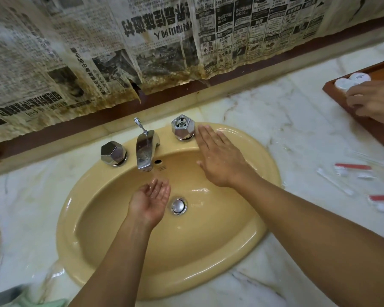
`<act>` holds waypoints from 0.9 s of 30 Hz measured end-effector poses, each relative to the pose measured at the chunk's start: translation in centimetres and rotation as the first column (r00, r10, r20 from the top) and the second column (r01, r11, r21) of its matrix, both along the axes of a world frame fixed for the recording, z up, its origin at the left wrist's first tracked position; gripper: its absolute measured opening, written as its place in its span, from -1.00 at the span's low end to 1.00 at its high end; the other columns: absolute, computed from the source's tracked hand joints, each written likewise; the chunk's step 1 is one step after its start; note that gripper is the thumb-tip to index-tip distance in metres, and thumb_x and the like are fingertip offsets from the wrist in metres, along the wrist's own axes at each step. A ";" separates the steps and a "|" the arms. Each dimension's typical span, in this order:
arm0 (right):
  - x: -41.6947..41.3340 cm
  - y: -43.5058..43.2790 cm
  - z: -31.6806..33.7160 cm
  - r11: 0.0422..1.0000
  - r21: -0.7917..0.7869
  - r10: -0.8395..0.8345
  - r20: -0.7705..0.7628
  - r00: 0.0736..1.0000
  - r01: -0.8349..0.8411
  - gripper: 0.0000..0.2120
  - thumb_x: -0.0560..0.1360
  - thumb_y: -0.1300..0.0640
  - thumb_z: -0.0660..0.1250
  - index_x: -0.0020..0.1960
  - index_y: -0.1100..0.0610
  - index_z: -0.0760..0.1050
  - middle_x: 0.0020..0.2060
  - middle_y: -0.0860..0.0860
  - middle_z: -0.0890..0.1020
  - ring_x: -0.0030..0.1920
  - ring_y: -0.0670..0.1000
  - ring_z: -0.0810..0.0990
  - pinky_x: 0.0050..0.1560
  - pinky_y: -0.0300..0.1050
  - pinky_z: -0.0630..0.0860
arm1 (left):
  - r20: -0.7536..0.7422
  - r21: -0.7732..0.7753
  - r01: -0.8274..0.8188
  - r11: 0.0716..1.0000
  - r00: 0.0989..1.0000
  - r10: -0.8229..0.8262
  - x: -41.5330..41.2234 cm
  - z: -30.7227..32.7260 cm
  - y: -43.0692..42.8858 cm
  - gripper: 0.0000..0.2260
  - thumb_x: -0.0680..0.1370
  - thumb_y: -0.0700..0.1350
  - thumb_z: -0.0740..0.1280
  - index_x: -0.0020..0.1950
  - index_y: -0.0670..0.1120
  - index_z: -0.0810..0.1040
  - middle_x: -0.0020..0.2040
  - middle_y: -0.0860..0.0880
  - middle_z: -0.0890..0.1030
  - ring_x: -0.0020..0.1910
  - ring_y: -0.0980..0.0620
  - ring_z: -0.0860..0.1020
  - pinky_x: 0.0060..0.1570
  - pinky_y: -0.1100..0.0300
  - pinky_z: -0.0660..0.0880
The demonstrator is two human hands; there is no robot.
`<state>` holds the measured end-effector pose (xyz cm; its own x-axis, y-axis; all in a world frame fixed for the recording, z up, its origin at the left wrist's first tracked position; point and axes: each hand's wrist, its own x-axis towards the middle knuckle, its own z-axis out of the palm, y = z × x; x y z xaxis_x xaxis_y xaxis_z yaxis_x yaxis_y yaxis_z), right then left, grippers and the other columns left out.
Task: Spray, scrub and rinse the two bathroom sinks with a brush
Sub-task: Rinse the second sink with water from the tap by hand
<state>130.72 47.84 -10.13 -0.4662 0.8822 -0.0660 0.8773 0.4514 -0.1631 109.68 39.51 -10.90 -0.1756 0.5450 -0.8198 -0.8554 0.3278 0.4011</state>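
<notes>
Head view — left hand [150,199] cupped under faucet [145,151] — right hand [217,158] flat.

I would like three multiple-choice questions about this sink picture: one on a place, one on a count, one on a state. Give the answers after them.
1. Where does the right hand lie?
A) on the drain stopper
B) on the sink rim beside the right knob
C) on the wooden tray

2. How many chrome knobs flank the spout?
A) one
B) two
C) three

3. How is the left hand?
A) gripping a brush
B) flat on the counter
C) cupped palm up under the spout

Answers:
1 B, its straight fingers lie on the rim next to that knob.
2 B, the left knob and the right knob stand one on each side.
3 C, its fingers curve upward and hold nothing.
</notes>
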 end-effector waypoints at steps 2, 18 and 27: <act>0.9 -1.2 -0.3 1.000 -0.008 0.015 -0.041 0.999 -0.015 -0.30 0.71 -0.10 0.01 0.66 0.16 -0.26 0.65 0.08 -0.24 0.64 0.04 -0.28 0.62 0.00 -0.25 | -0.003 -0.046 0.016 0.999 1.000 -0.016 -0.3 0.0 0.5 -0.74 0.74 -0.15 0.11 0.05 -0.23 0.55 0.14 -0.17 0.60 0.17 -0.15 0.60 0.24 0.00 0.50; -0.3 6.1 1.0 0.998 -0.061 0.013 0.112 0.994 -0.007 0.10 0.44 -0.53 0.15 0.67 0.10 -0.22 0.66 0.08 -0.10 0.65 0.06 -0.17 0.62 0.13 -0.17 | 0.002 0.247 0.237 0.939 0.969 -0.245 4.3 1.8 1.2 -0.69 0.74 -0.07 0.13 0.30 -0.22 0.55 0.34 -0.17 0.62 0.37 -0.10 0.55 0.43 -0.02 0.41; 1.2 0.1 -0.5 0.993 0.048 0.105 0.052 0.993 -0.107 -0.29 0.69 -0.03 0.03 0.66 0.17 -0.28 0.64 0.08 -0.25 0.64 0.04 -0.27 0.63 0.02 -0.22 | -0.861 -0.462 0.578 0.673 -0.112 -0.496 -8.2 -0.8 -9.0 -0.79 0.69 -0.18 0.28 0.03 -0.05 0.71 -0.01 0.04 0.73 0.05 0.02 0.67 -0.03 0.43 0.45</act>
